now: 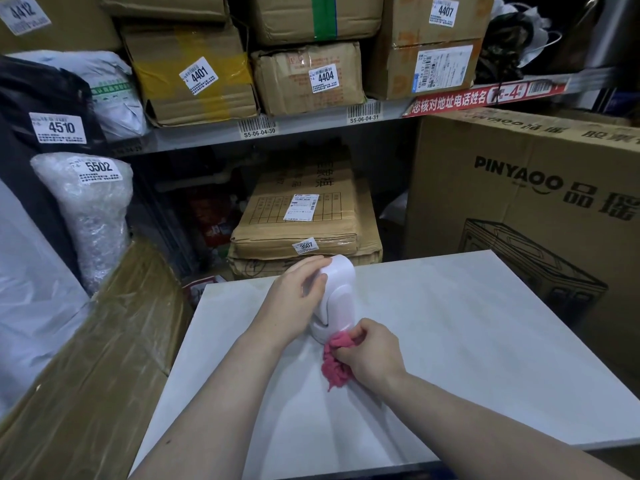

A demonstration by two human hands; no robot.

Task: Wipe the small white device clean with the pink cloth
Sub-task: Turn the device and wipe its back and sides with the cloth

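Forearms: Two bare forearms reach in from the bottom edge, over a pale table [467,341].
Right hand: The right hand [372,351] has its fingers curled tight round a bunched pink cloth [334,367] and presses it against the near foot of the device.
Cloth: A soft, crumpled wad, with its loose tail trailing onto the tabletop below the fist.
Device: The small white device [341,289] stands upright on the table near its far edge, between the two hands. It has a rounded head above a narrower body and a domed base.
Left hand: The left hand [294,299] grips the head from the left, fingers over the top and thumb on the near face, steadying it.
Handling: The shell looks like smooth, glossy plastic, rigid and probably light. It would likely slip or tip under a sideways rub, so the hold up top seems the right place to brace it. The cloth should mould into the seam at the base. How clean the far side is cannot be told.
Backdrop: A flat brown parcel [304,216] tagged 3507 lies just past the table. A large PINYAOO carton [519,202] stands to the right. Numbered boxes crowd the shelf [311,124] above.
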